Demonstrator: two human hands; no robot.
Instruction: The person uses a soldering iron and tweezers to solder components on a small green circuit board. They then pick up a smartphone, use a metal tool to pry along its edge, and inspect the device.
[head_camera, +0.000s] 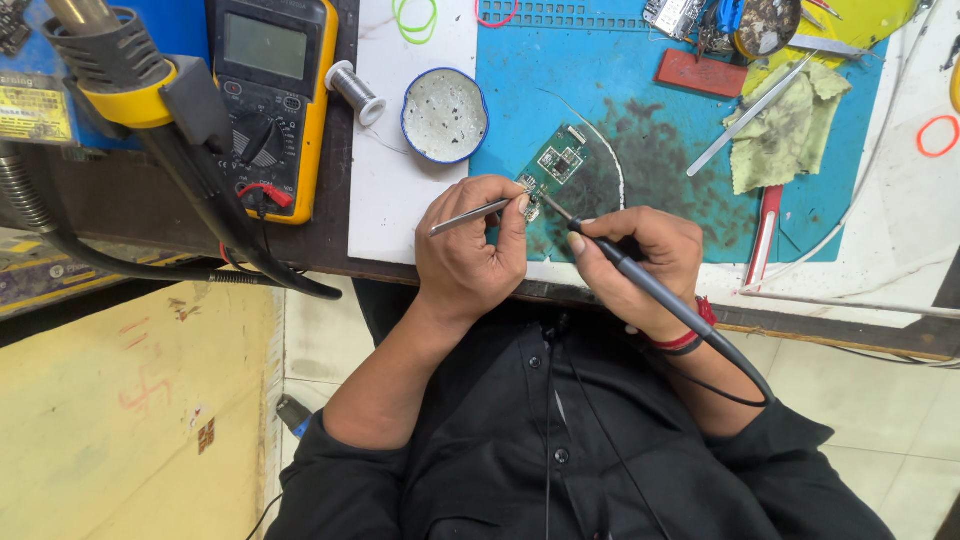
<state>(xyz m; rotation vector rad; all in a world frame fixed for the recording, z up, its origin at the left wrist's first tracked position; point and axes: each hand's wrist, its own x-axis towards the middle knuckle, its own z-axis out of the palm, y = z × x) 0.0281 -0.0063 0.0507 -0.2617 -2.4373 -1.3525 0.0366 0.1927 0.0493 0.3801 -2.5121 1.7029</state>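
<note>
holding tweezers (470, 216) in the left hand (470, 255), fingers pinched shut on them, tips at the near corner of a green board (555, 165). gripping a black iron (640, 280) pen-style in the right hand (640, 262), closed round the handle, tip touching the same corner of the board, cord trailing back over the wrist. board lying flat on a blue mat (680, 140) on the surface, just beyond both hands. round blue-rimmed tin (445, 115) left of the board, open, holding only a pale grey crust speckled with dark bits. solder spool (355, 92) beside the tin, yellow meter (270, 100) further left, hot-air nozzle (110, 60) at far left. second round dish (767, 25) at the top edge, contents too dim to tell. yellow rag (785, 125) on the mat, right.
</note>
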